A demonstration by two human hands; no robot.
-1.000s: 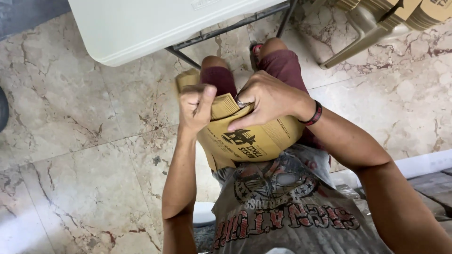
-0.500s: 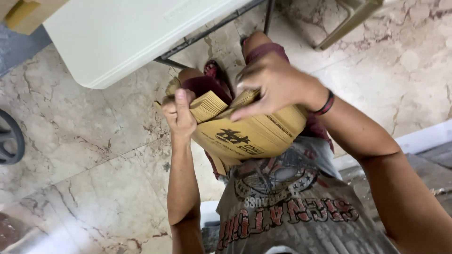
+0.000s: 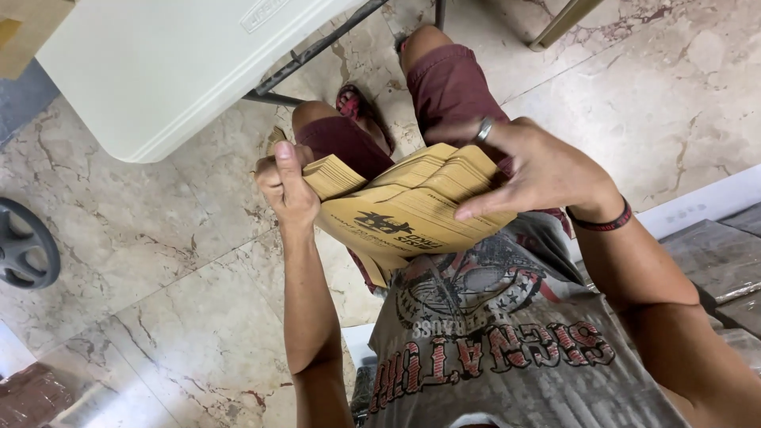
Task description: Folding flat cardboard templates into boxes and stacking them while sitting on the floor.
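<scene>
Over the marble floor (image 3: 143,238) by the white table (image 3: 174,71), my left hand (image 3: 285,186) grips the stack of paper bags (image 3: 404,210) above my lap while my right hand (image 3: 531,170) fans its edge, seemingly partway through

One thick stack of flat tan paper bags with black print (image 3: 412,210) is gripped by two bare hands; the sheets in it are too many and too tightly packed to be counted. One silver ring (image 3: 484,129) is worn on a finger of the right hand (image 3: 539,170), and one dark wristband (image 3: 606,223) is seen behind its fingers. One white folding table (image 3: 158,71) and one dark wheel (image 3: 24,246) are seen beyond the left hand (image 3: 285,178).
</scene>
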